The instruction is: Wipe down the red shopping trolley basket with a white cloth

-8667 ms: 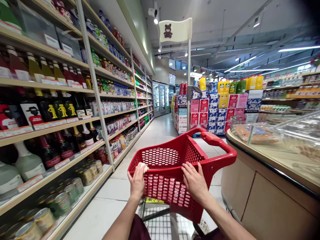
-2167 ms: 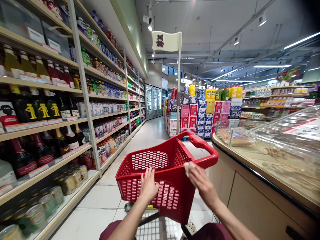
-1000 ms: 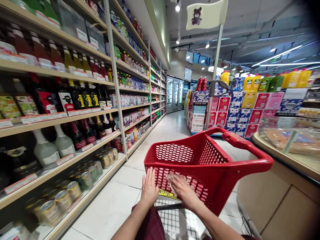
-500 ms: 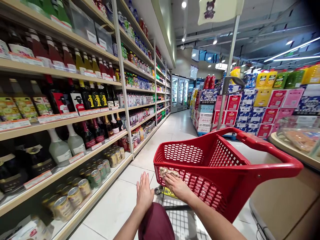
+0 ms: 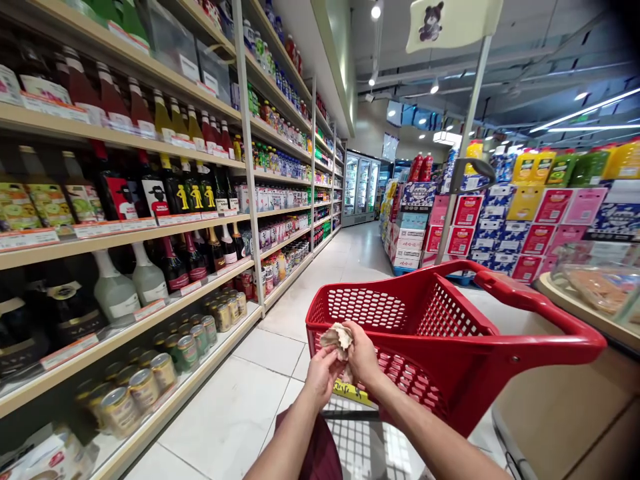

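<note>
A crumpled beige cleaning cloth (image 5: 338, 339) is bunched up between my two hands, in front of the red shopping cart (image 5: 480, 353). My left hand (image 5: 323, 375) pinches its lower left edge with closed fingers. Around its right side curl the fingers of my right hand (image 5: 361, 353). Both hands are held just off the cart's perforated near side, close to its front corner. The cart's basket looks bare inside from here. Below the hands, a yellow sign with dark characters (image 5: 353, 392) shows low on the cart.
Shelves of bottles and cans (image 5: 125, 240) line the left side. Stacked drink cartons (image 5: 525, 233) stand beyond the cart, with a metal pole (image 5: 463, 153) before them. A rounded counter (image 5: 565, 300) is at right. Tiled floor (image 5: 240, 400) runs down the aisle towards glass-door fridges (image 5: 359, 183).
My right hand has lifted the cloth off the cart's side. My left hand, open and apart before, has moved right and taken hold of the cloth too.
</note>
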Action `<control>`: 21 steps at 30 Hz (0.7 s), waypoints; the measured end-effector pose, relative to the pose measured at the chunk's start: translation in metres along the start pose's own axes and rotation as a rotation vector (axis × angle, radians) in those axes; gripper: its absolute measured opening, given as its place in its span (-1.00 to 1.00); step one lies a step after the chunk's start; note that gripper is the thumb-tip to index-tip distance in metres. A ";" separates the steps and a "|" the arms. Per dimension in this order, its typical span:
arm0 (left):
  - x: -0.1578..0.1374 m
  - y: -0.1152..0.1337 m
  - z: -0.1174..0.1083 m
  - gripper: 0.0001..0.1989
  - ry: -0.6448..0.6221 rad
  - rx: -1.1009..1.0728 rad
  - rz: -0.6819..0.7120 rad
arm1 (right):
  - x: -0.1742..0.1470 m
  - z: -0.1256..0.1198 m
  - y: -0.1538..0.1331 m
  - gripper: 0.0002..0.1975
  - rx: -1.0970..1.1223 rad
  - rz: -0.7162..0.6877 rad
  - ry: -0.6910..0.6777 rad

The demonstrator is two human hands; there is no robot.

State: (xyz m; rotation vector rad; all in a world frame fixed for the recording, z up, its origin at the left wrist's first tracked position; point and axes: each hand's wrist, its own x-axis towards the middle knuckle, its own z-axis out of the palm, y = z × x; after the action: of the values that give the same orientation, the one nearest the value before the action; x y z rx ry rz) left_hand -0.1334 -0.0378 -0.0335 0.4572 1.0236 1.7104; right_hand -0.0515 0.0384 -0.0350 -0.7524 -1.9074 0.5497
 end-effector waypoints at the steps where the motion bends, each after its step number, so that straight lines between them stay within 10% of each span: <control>1: 0.000 0.003 0.002 -0.81 0.002 -0.031 0.004 | -0.002 -0.002 -0.001 -0.61 -0.019 0.015 -0.036; 10: -0.001 0.016 -0.007 -0.91 0.089 -0.150 -0.023 | -0.031 -0.005 -0.009 -0.32 -0.096 -0.292 -0.322; 15: -0.008 0.025 -0.034 -0.76 0.129 -0.032 -0.064 | -0.024 -0.012 -0.021 -0.54 -0.225 -0.430 -0.514; 21: -0.009 0.015 -0.031 -0.73 0.044 0.012 0.027 | -0.009 -0.008 -0.038 -0.75 -0.014 -0.181 -0.204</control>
State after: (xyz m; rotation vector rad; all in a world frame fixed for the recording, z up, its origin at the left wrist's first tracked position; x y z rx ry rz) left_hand -0.1605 -0.0599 -0.0372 0.4445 1.0637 1.7459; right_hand -0.0519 0.0053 -0.0122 -0.5420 -2.1447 0.5160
